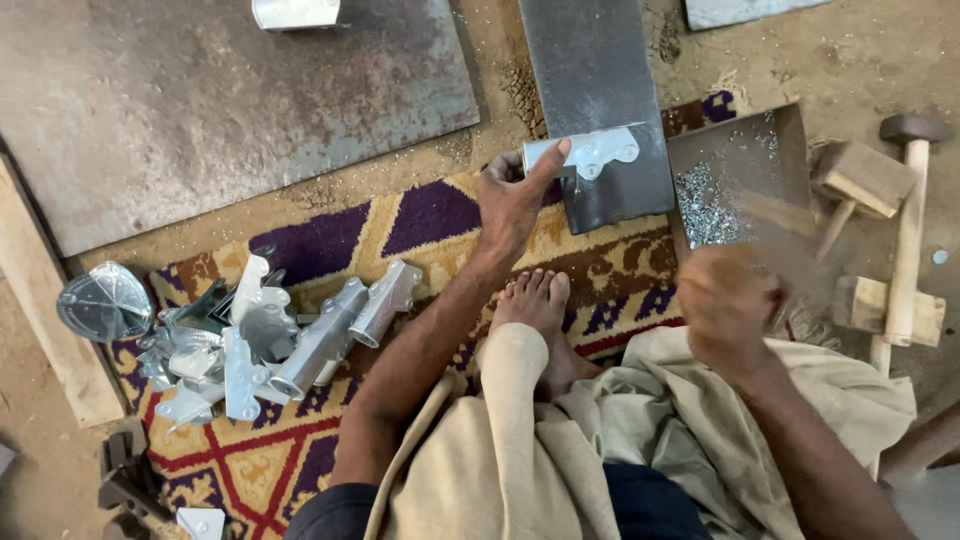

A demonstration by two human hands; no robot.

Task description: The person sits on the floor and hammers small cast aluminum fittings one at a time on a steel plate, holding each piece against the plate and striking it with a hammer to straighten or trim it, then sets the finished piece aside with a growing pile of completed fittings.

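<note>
Head view: the left hand (512,195) is pinching a small silver stamped sheet-metal bracket (585,153) against a dark steel plate (600,100) on the floor. The bracket is looking light, stiff and sharp-edged, best gripped by its flat end. The right hand (728,305) is blurring beside a grey tray of rivets (735,175); its grip cannot be told.

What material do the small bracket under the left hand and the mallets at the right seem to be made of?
Bracket: looks like thin sheet metal, pale silver and bright, likely zinc-coated; it has punched round holes and folded edges. Mallets: unfinished pale wood, judging by the blocky heads and plain round handles. One darker head leaves its material open.
</note>
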